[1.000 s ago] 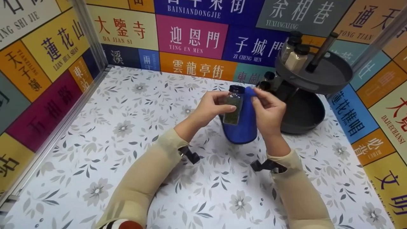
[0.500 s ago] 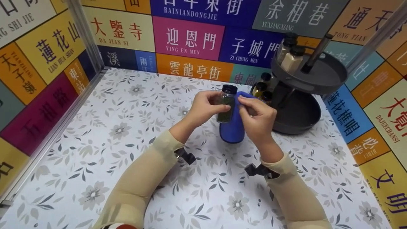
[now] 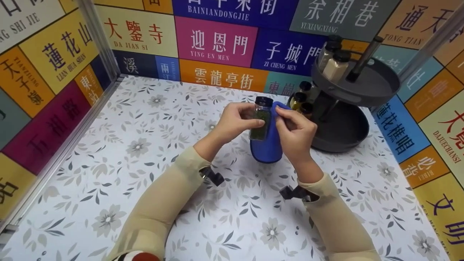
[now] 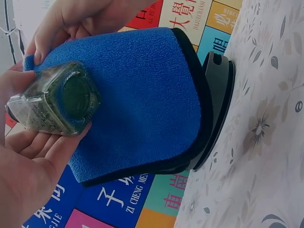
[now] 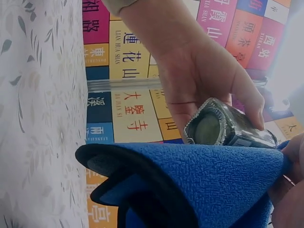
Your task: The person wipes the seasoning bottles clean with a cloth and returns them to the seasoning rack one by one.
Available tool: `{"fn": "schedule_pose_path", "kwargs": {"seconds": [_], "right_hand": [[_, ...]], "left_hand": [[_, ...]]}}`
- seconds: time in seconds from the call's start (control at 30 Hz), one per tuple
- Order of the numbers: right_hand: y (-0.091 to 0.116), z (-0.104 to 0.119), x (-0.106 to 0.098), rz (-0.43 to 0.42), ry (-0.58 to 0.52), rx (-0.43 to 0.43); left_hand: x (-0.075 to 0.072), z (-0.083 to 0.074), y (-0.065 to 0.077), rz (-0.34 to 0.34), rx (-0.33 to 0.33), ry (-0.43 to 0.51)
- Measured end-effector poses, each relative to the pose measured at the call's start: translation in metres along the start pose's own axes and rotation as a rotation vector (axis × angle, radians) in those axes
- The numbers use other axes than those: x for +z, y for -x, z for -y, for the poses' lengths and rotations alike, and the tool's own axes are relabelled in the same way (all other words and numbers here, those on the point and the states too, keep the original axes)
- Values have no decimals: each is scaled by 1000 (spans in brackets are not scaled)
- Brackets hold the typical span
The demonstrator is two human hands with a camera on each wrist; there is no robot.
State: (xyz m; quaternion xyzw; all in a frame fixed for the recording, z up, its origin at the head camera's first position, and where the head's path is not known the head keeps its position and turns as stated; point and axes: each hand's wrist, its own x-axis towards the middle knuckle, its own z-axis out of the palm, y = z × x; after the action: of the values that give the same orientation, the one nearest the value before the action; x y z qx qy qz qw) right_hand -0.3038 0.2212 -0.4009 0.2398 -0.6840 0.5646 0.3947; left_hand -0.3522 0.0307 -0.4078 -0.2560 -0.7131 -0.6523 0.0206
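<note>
My left hand (image 3: 235, 121) grips a square glass spice jar (image 3: 259, 125) with a black lid and green dried contents, thumb across its front. Upright in the head view, the jar shows its bottom (image 4: 77, 96) in the left wrist view. Right beside it, my right hand (image 3: 298, 134) pinches the upper edge of a blue cloth (image 3: 266, 150) with black edging. The cloth hangs down behind and to the right of the jar, above the table. In the right wrist view the cloth (image 5: 213, 166) partly covers the jar (image 5: 223, 126).
A dark two-tier round rack (image 3: 357, 83) stands at the back right. Its upper tier bears jars with pale contents (image 3: 335, 67); several black-lidded jars (image 3: 299, 101) stand on the lower tier. The table has a floral cover (image 3: 145, 181), with sign-printed panels (image 3: 219, 40) behind.
Both hands, with the jar and cloth, sit slightly further left than a second ago. The right hand has come closer to the jar, and less of the cloth's width shows. Both holds persist.
</note>
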Motion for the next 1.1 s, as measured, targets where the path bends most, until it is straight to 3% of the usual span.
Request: {"fn": "schedule_pose_path", "kwargs": {"seconds": [0.13,0.37,0.57,0.67,0.73,0.87,1.1], "right_hand": [[3,-1,2,6,52,-77],[9,0,10,62,84,-134],[18,1,16,72,178,-209],[18,3,18,75,147,-195],[18,4,18,68,115,-178],[15,4,17,25,83,-164],[10,-1,7,-40,131,-161]], "left_hand": [[0,-4,2,-25,17,-7],[-8,-13,-1,-151,56,127],[-18,-20,3,-192,52,192],[-20,-24,3,-210,55,226],[-19,-23,2,-200,62,249],[-14,-18,2,-102,72,256],[0,-9,4,-8,78,70]]}}
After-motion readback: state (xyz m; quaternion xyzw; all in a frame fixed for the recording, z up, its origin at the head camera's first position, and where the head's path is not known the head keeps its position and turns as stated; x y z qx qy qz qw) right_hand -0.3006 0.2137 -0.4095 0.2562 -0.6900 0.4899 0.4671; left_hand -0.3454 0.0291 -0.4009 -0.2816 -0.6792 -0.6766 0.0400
